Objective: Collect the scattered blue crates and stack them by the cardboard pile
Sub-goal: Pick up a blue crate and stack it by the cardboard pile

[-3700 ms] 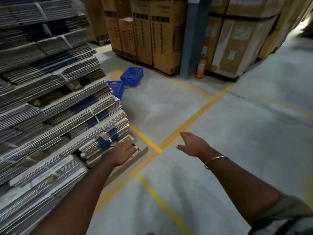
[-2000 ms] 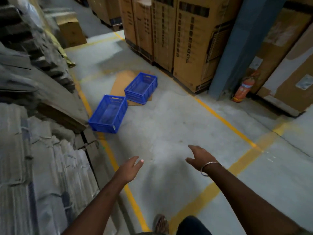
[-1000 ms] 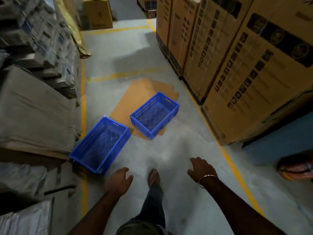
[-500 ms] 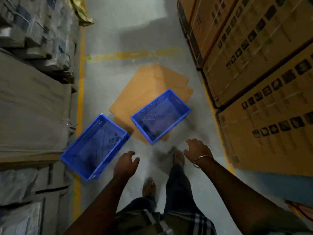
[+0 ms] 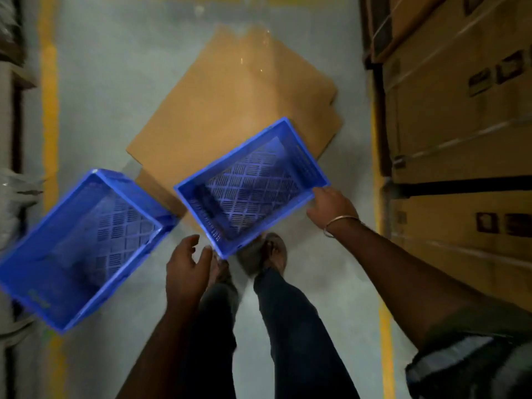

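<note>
On the concrete floor of a warehouse aisle, two empty blue crates are shown from above: the right-hand crate (image 5: 253, 185), lying partly on a flat cardboard sheet (image 5: 239, 105), and the left-hand crate (image 5: 80, 246), set beside the bundled cardboard pile (image 5: 11, 197) at the left edge. Compared with half a second earlier, when both hands hung short of the crates, the right hand (image 5: 331, 210) has been brought to the far right corner of the right-hand crate, its fingers laid against or over the rim; whether a grip is closed there cannot be told. The left hand (image 5: 187, 269) is held just short of the near corner of the same crate, fingers loosely spread and holding nothing. The person's feet (image 5: 264, 254) are planted directly beneath that corner. The walk-up is thus judged complete and the first pick-up begun: neither crate has been lifted, and nothing is stacked. A second contact by the left hand appears needed before lifting. Tall cartons (image 5: 460, 110) are stacked along the right.
</note>
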Available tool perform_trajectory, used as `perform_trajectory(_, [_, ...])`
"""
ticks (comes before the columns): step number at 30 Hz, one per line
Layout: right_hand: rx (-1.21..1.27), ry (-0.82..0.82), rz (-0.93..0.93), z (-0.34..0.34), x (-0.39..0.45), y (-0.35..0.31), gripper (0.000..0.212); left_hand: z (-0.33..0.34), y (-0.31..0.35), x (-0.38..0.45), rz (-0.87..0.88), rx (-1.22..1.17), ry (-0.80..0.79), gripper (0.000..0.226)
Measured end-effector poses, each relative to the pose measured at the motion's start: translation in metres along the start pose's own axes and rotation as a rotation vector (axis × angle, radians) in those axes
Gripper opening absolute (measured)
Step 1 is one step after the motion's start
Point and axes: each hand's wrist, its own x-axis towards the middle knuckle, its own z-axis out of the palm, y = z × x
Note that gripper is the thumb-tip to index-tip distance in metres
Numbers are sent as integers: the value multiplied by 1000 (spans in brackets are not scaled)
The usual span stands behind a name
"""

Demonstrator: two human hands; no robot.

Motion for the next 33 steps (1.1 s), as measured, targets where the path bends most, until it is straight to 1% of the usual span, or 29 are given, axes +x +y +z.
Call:
perform_trajectory(2, [1,21,3,22,67,13,48,39,-21,46,-54,-1,-41,51])
perform_trajectory(5, [27,25,20,56,155,27,52,90,-58,112,-227,-14,-110,64])
perform_trajectory(6, [41,24,30,66,179,31,58,104,-70,130,-278,-37,-118,64])
perform_trajectory(8, [107,17,73,86,218,39,69,127,-90,159,-351,-109,-108,55])
perform_trajectory(10, [206,-2,149,106,245,49,79,144,-103,182,-400,-171,-49,45])
perform_trajectory(12, [283,9,241,121,259,56,85,155,-108,197,-421,-186,22,47])
perform_trajectory(13, [297,36,276,126,263,58,83,157,-110,202,-405,-159,86,49])
perform_trajectory(15, [302,94,310,129,266,61,69,157,-120,212,-393,-93,214,56])
perform_trajectory(16, [308,104,311,129,266,64,61,156,-124,217,-431,-80,229,62])
perform_trajectory(17, [308,95,305,127,266,67,53,154,-129,221,-497,-125,180,65])
perform_trajectory(18, [300,78,299,126,264,69,46,153,-133,224,-551,-232,98,62])
perform_trajectory(19, [287,65,291,126,260,71,41,151,-135,226,-579,-344,11,52])
perform_trajectory(20, [276,64,278,126,254,72,38,147,-135,228,-588,-426,-35,40])
perform_trajectory(21, [267,77,266,125,247,72,36,142,-135,230,-579,-466,-48,32])
perform_trajectory(23, [244,115,257,118,230,67,33,124,-129,229,-545,-507,-41,28])
perform_trajectory(27, [242,157,321,85,181,55,32,72,-104,215,-460,-513,-14,25])
perform_trajectory(28, [254,160,337,76,164,52,32,55,-97,208,-458,-493,-2,28])
perform_trajectory(30, [284,153,356,56,123,47,34,17,-79,190,-450,-398,-4,45])
perform_trajectory(31, [310,148,362,45,97,46,34,-3,-70,176,-422,-347,-18,49])
perform_trajectory(33, [370,152,379,23,36,42,34,-48,-48,139,-355,-280,-30,41])
